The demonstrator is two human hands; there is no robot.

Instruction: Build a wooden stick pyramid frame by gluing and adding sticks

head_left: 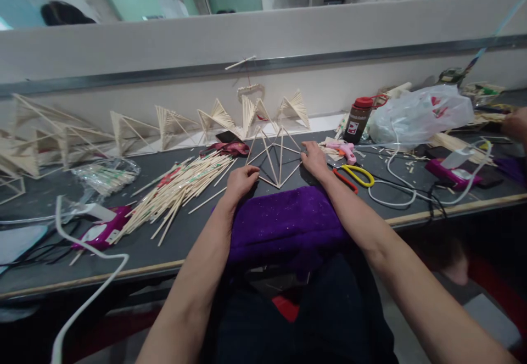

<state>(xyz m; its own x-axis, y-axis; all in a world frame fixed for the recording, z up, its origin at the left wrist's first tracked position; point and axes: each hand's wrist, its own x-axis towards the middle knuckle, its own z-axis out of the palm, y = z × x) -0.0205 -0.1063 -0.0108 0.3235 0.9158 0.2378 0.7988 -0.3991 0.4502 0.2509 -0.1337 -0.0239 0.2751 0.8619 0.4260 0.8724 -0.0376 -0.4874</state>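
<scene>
A frame of thin wooden sticks (280, 158) stands on the dark tabletop in front of me, its sticks joined into triangles with two peaks at the back. My left hand (242, 184) pinches the frame's left corner between thumb and bent fingers. At the right corner, my right hand (315, 160) has its fingers closed against the stick ends; its exact grip is partly hidden. A purple cloth (284, 218) lies along the table edge between my forearms. Just right of my right hand are a pink glue gun (346, 151) and yellow-and-red-handled scissors (357, 176).
Loose wooden sticks (185, 183) lie in a pile on the left. Finished fan-like stick models (218, 116) line the wall. A dark bottle (357, 121) and a plastic bag (420, 114) stand back right. Magenta power strips (102, 232) and white cables flank me. Another person's hand (514, 122) is far right.
</scene>
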